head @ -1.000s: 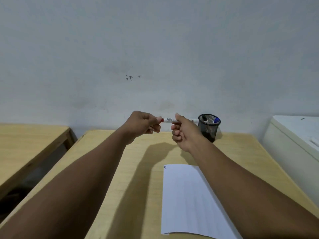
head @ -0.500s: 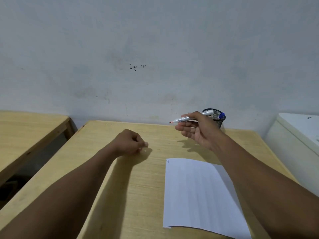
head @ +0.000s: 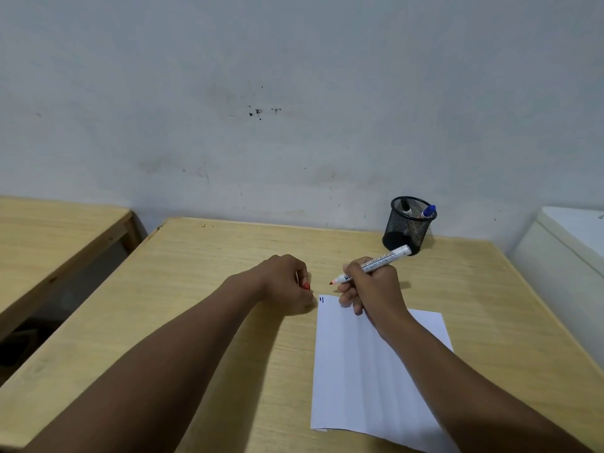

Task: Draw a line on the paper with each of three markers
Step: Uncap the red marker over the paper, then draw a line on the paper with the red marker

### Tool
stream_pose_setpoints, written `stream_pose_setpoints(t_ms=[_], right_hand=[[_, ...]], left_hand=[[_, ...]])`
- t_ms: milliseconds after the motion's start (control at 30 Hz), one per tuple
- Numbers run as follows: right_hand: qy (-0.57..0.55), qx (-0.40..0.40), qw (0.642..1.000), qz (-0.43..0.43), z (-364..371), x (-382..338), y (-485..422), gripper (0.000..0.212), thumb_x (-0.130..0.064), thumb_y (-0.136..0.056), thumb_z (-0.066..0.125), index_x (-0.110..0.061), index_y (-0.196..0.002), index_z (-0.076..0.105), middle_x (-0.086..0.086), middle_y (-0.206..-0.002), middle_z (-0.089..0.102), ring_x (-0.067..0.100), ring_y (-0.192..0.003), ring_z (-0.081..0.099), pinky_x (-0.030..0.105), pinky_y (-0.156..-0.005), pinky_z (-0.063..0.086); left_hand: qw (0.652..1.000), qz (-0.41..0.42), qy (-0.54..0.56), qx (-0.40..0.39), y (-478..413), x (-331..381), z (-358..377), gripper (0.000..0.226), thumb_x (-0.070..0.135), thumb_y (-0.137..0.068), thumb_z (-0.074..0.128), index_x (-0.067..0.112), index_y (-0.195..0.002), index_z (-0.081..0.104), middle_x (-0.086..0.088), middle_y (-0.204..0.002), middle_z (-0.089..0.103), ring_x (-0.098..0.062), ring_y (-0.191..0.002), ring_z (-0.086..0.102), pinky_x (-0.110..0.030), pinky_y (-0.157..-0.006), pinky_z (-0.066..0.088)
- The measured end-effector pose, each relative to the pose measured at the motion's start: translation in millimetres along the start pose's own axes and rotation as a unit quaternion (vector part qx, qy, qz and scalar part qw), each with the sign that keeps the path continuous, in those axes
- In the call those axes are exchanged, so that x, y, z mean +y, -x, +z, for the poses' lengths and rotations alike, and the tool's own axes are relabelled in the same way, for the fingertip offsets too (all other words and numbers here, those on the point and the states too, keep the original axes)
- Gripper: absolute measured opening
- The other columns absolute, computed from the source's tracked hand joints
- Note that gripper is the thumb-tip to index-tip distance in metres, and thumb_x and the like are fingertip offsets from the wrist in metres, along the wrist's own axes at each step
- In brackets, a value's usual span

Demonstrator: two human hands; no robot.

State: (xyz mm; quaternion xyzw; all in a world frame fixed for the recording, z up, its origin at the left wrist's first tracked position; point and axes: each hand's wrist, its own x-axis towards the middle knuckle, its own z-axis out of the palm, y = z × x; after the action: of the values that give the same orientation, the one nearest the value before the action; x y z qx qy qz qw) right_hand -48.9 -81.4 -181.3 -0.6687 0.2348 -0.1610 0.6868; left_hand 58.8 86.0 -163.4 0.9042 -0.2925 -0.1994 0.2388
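My right hand grips an uncapped white marker with a red tip, its tip pointing left just above the top left corner of the white paper. My left hand is closed around the marker's red cap and rests on the table beside that corner. Short dark marks sit at the paper's top left corner. A black mesh pen cup at the back holds a blue-capped marker and a black-capped marker.
The paper lies on a light wooden table set against a grey wall. A second wooden table stands to the left across a gap. A white box-like unit stands at the right.
Both hands pulled the cap off the marker, then came down from in front of the wall to the paper's top left corner. The view tilted down.
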Motion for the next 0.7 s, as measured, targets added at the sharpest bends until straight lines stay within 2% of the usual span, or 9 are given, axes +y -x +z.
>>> stream_pose_setpoints(t_ms=[100, 200, 300, 400, 467, 700], right_hand=[[0.032, 0.007, 0.999, -0.029, 1.3, 6.0, 0.2, 0.014, -0.009, -0.088, 0.065, -0.007, -0.074, 0.065, 0.020, -0.069, 0.076, 0.024, -0.044, 0.061, 0.023, -0.042, 0.037], [0.066, 0.009, 0.997, -0.049, 1.8, 9.3, 1.1, 0.013, -0.009, -0.086, 0.070, -0.007, -0.074, 0.067, 0.014, -0.064, 0.076, 0.023, -0.045, 0.063, 0.024, -0.042, 0.041], [0.106, 0.009, 0.992, -0.071, 2.2, 11.1, 3.4, 0.013, -0.011, -0.087, 0.073, -0.007, -0.075, 0.068, 0.008, -0.063, 0.077, 0.020, -0.045, 0.067, 0.025, -0.044, 0.047], [0.131, 0.006, 0.987, -0.097, 1.9, 13.7, 5.8, 0.012, -0.013, -0.083, 0.075, -0.006, -0.075, 0.069, 0.004, -0.062, 0.077, 0.026, -0.053, 0.074, 0.039, -0.054, 0.060], [0.144, 0.002, 0.984, -0.108, 1.9, 15.2, 7.2, 0.014, -0.013, -0.082, 0.076, -0.006, -0.073, 0.069, 0.003, -0.057, 0.074, 0.029, -0.055, 0.075, 0.045, -0.059, 0.061], [0.163, -0.003, 0.979, -0.123, 2.2, 19.6, 5.3, 0.014, -0.019, -0.080, 0.077, -0.009, -0.073, 0.069, 0.012, -0.061, 0.072, 0.022, -0.049, 0.071, 0.053, -0.059, 0.062]], left_hand=[[0.999, -0.024, 0.016, -0.030, -0.1, 2.3, -2.7, 0.044, 0.057, -0.057, 0.079, 0.026, -0.084, 0.064, 0.009, -0.088, 0.075, -0.015, -0.081, 0.068, -0.036, -0.082, 0.059], [0.998, -0.021, -0.012, -0.053, 2.4, 8.8, -4.7, 0.060, 0.066, -0.055, 0.085, 0.024, -0.090, 0.061, 0.008, -0.096, 0.074, -0.015, -0.091, 0.069, -0.037, -0.086, 0.057], [0.997, -0.013, -0.057, -0.045, 6.1, 15.1, 0.3, 0.060, 0.063, -0.058, 0.089, 0.023, -0.090, 0.057, 0.011, -0.091, 0.071, -0.015, -0.091, 0.068, -0.034, -0.080, 0.055], [0.997, -0.016, -0.066, -0.042, 6.8, 16.1, 2.0, 0.061, 0.063, -0.057, 0.089, 0.024, -0.090, 0.056, 0.011, -0.091, 0.070, -0.017, -0.093, 0.068, -0.035, -0.080, 0.056], [0.997, -0.017, -0.065, -0.048, 6.2, 15.9, 0.3, 0.062, 0.063, -0.057, 0.090, 0.023, -0.091, 0.057, 0.011, -0.093, 0.070, -0.018, -0.096, 0.069, -0.036, -0.082, 0.056], [0.995, -0.015, -0.076, -0.063, 3.3, 16.1, -1.7, 0.063, 0.064, -0.058, 0.090, 0.022, -0.092, 0.058, 0.010, -0.093, 0.069, -0.019, -0.094, 0.068, -0.035, -0.080, 0.055]])
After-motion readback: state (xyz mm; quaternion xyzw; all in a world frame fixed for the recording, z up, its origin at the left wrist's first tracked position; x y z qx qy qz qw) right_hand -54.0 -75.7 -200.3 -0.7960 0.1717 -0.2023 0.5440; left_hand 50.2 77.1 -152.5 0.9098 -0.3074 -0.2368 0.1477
